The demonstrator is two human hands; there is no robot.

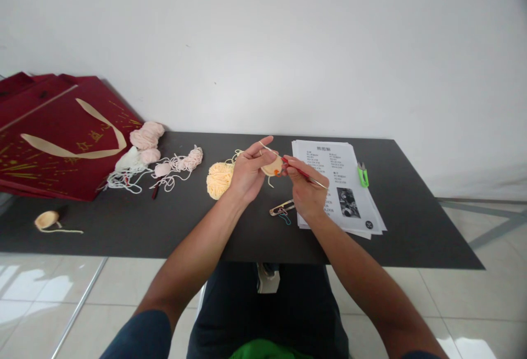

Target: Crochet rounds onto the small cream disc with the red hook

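A small cream crochet piece (271, 167) with an orange spot hangs between my two hands above the middle of the black table. My left hand (250, 171) is closed on its left side, with yarn running over the raised index finger. In my right hand (307, 186) is a crochet hook (316, 182) with a red part, its tip at the piece's right edge. Just left of my left hand sits a ball of yellow yarn (219, 180).
Printed sheets (358, 191) lie under my right hand, green snips (363, 174) beside them. A metal-looking tool (281, 208) rests near the front. Pink yarn (147, 135), red bags (61, 134) and a round cream piece (46, 219) are at left. A wall stands behind.
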